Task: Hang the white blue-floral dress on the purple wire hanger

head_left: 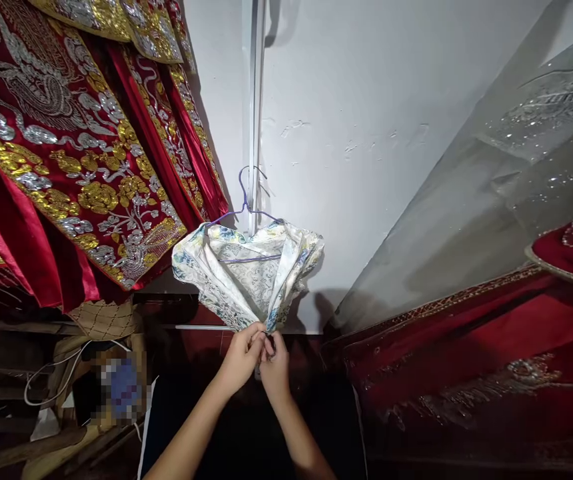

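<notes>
A white floral shirt (231, 287) in blue, green and yellow hangs by its shoulders on a thin purple hanger (244, 200). Its neckline makes a deep V, and the two front edges come together at the bottom. There my left hand (243, 348) pinches the cloth, fingers closed. Close beside it, my right hand (275, 360) grips the opposite front edge with thumb and fingers bent. The fingertips of both hands nearly touch. Whatever small part of the shirt front lies between them is hidden.
Behind the hanger runs a vertical metal pole (253, 100) against a white wall (356, 100). Red garments with gold and silver embroidery (96, 193) hang at left. A sheer sparkly fabric (541, 147) and a red garment (491, 373) hang at right. A white cable (51, 373) loops lower left.
</notes>
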The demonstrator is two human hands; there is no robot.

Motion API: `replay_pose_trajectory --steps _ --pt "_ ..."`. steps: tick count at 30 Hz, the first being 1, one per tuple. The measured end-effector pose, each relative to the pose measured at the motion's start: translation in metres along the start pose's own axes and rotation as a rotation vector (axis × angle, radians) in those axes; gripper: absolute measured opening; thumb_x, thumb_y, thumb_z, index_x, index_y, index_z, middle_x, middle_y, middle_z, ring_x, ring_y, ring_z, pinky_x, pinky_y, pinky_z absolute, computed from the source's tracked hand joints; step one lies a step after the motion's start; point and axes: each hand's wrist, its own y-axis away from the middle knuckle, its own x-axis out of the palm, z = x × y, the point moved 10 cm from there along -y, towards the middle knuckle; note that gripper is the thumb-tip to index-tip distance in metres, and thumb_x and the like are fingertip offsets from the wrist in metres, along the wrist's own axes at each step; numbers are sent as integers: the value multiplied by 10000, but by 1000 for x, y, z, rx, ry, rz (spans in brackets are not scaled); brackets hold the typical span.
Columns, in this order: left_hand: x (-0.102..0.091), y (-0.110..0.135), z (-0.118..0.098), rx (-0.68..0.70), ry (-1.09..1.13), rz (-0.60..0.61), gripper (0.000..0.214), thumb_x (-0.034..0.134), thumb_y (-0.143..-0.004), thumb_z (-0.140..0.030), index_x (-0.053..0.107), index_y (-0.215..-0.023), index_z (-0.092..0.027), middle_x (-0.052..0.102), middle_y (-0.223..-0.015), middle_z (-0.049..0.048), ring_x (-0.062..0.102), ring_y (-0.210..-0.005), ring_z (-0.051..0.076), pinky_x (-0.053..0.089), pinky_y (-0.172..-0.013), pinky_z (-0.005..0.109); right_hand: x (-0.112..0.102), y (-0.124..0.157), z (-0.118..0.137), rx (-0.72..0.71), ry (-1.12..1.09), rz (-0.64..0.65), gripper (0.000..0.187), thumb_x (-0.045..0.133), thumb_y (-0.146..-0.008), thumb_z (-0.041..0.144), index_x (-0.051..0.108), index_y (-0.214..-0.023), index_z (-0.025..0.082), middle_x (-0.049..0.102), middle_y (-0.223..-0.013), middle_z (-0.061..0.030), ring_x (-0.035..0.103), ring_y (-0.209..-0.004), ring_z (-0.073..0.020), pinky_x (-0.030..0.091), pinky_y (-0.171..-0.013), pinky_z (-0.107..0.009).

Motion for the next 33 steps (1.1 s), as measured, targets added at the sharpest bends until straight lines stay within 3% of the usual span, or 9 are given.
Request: replay_pose_trajectory --steps 4,7,10,14,17,22,28,33 --pt "-16 -4 -1 11 -88 -132 296 492 -942 -396 672 -926 -162 618 -728 33 559 -666 175 420 -626 266 -2 -18 12 -10 -18 51 129 512 -881 274 611 -871 193 661 -808 -53 617 -762 -213 492 -709 -325" --pt "-32 -2 -3 11 -227 -222 278 526 -927 -421 653 -1012 -188 626 -780 32 570 -695 188 419 -639 274 -6 -18 18 -35 -24 71 161 509 -905 316 606 -872 192 664 -814 -58 620 -773 -215 491 -727 -323" --pt "-43 3 -3 29 -228 -314 277 562 -911 -423 551 -1096 -217 637 -891 37 606 -753 194 450 -689 283 -5 -11 16 -23 -29 86 188 515 -914 356 606 -896 193 657 -811 -54 609 -769 -210 488 -718 -316" --pt "-44 10 7 50 -151 -386 298 605 -892 -394 427 -1073 -238 633 -919 25 631 -816 187 463 -706 269 -2 -5 14 -1 -21 98 207 503 -922 374 590 -865 195 623 -770 -40 577 -732 -199 476 -681 -303" --pt "-38 10 15 10 -213 -350 244 603 -885 -407 493 -996 -219 627 -838 16 611 -750 181 443 -670 264 -1 -6 14 11 -33 115 211 492 -927 370 584 -857 195 620 -781 -39 574 -739 -197 471 -677 -297" --pt "-35 7 12 11 -306 -293 231 534 -912 -387 567 -797 -189 587 -756 14 550 -706 174 399 -661 265 -2 -7 15 13 -35 139 197 489 -927 358 570 -843 199 608 -774 -25 574 -739 -189 467 -696 -292" --pt "-25 -7 29 -89 -30 -104 284 602 -861 -388 542 -693 -166 460 -636 -29 405 -600 119 321 -583 238 -13 -10 16 10 -11 123 195 518 -898 367 565 -811 198 589 -738 -17 551 -705 -182 450 -659 -286" --pt "-22 -13 35 -171 89 -18 357 612 -855 -459 520 -676 -165 345 -578 -56 290 -528 89 250 -508 225 -17 -12 22 30 4 171 221 539 -894 395 567 -804 195 588 -733 -24 552 -722 -194 449 -678 -296"
